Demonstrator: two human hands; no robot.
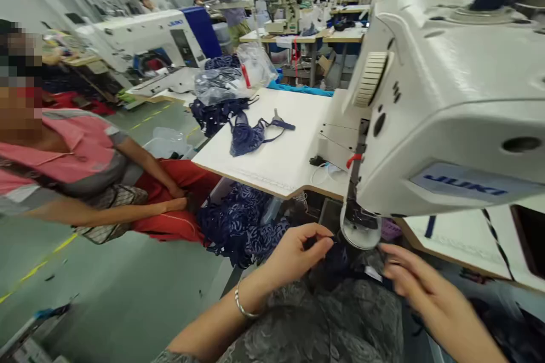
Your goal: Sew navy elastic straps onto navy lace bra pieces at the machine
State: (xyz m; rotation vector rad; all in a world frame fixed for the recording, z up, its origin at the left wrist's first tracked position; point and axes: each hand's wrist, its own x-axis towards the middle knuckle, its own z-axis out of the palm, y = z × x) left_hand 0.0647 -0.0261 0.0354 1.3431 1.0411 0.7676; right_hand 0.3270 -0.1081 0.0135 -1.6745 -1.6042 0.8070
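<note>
My left hand point(298, 249) is closed in a pinch, thumb and forefinger on the dark edge of a navy bra point(336, 261) just left of the sewing machine's point(451, 102) needle end. On the other side of that end, my right hand point(419, 281) has its fingers closed on the same bra, slightly blurred. A small white label point(373, 273) shows between the hands. Most of the bra is hard to tell from the dark clothing on my lap. The clear guard point(361, 232) at the machine's end hides the needle.
Another navy bra point(247, 136) lies on the white tabletop point(289, 153). Below its edge, navy lace bras fill a bin point(242, 221). Plastic-bagged pieces point(221, 85) sit at the table's far left corner. A co-worker in a pink top point(80, 153) sits at the left.
</note>
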